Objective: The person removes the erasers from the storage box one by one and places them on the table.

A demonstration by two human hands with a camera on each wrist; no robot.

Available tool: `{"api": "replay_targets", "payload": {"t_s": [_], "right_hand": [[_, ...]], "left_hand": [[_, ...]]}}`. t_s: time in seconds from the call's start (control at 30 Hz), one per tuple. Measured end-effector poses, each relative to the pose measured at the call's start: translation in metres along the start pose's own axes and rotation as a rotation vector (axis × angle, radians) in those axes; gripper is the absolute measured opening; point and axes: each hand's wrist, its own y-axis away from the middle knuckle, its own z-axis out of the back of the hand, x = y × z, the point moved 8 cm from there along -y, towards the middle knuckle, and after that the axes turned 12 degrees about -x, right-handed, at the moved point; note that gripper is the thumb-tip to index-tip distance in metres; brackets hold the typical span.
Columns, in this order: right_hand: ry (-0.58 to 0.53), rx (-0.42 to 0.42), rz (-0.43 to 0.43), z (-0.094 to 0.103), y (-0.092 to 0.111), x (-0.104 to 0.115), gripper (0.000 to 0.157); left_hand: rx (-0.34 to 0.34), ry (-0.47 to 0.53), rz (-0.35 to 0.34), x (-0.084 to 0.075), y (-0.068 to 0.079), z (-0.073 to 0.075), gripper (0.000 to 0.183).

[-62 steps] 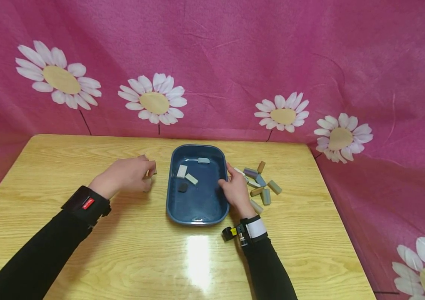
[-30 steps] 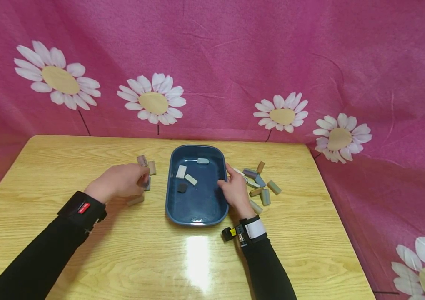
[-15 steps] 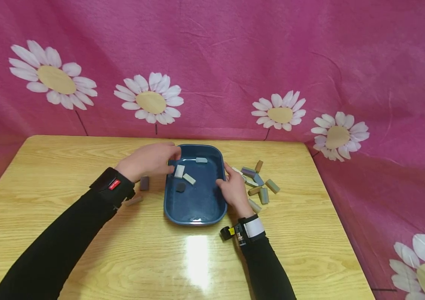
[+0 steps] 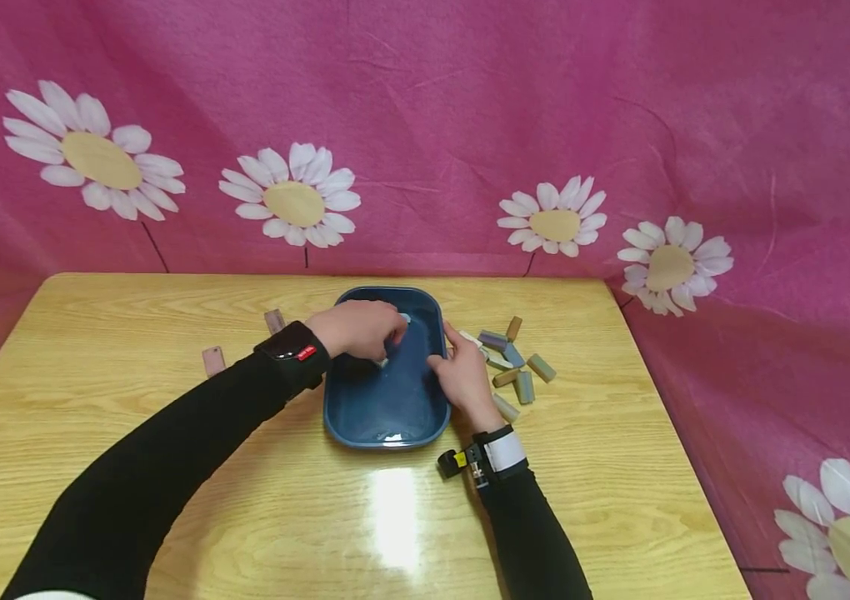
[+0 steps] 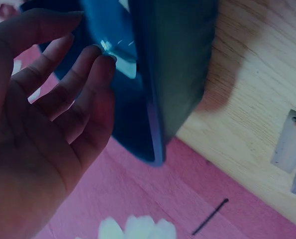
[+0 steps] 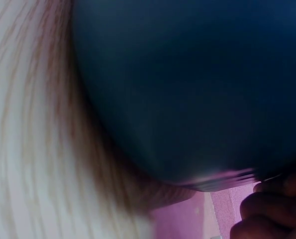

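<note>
A deep blue rectangular dish (image 4: 387, 412) stands mid-table, and its side fills the right wrist view. My left hand (image 4: 361, 327) reaches down into it from the left, hiding much of its far left part. In the left wrist view the fingers (image 5: 95, 104) are loosely bent with nothing visible between them, the tips near a pale small block (image 5: 125, 66). Bits of pale blocks show in the head view, one below the fingers (image 4: 383, 362) and one beyond them. My right hand (image 4: 465, 379) grips the dish's right rim, thumb inside, fingers along the outer wall.
Several small coloured blocks (image 4: 524, 387) lie loosely grouped right of the dish, close to my right hand. To the left lie a pinkish block (image 4: 213, 361) and a brownish one (image 4: 273, 321), partly behind the left sleeve. A pink flowered cloth (image 4: 425, 125) hangs behind the table.
My left hand has moved right, from the blocks on the table's left to over the dish's rim and then inside it. My right hand has stayed on the dish.
</note>
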Motion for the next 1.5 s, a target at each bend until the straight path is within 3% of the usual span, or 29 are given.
{"api": "replay_targets", "payload": {"t_s": [0.23, 0.47, 0.83, 0.97, 1.13, 1.33, 1.5], "right_hand": [[0.002, 0.008, -0.014, 0.0, 0.001, 0.001, 0.068], [-0.008, 0.01, -0.03, 0.001, 0.002, 0.0, 0.068], [-0.001, -0.002, -0.003, 0.0, 0.001, -0.001, 0.069], [-0.009, -0.005, -0.007, 0.001, 0.001, 0.0, 0.068], [-0.005, -0.011, -0.013, 0.001, 0.001, 0.0, 0.068], [-0.009, -0.011, -0.01, 0.0, 0.002, 0.0, 0.068], [-0.01, -0.005, -0.021, 0.0, 0.002, 0.0, 0.068]], "left_hand": [[0.072, -0.076, -0.015, -0.01, -0.01, -0.02, 0.012], [0.104, -0.054, -0.032, -0.013, -0.012, -0.033, 0.015], [0.109, -0.004, -0.03, -0.012, -0.01, -0.032, 0.011], [0.079, -0.007, -0.036, -0.014, -0.009, -0.023, 0.009], [0.006, -0.013, -0.04, -0.015, -0.002, -0.001, 0.007], [-0.069, -0.001, -0.046, -0.008, 0.019, 0.027, 0.009], [-0.116, 0.046, 0.002, 0.011, 0.041, 0.047, 0.011]]}}
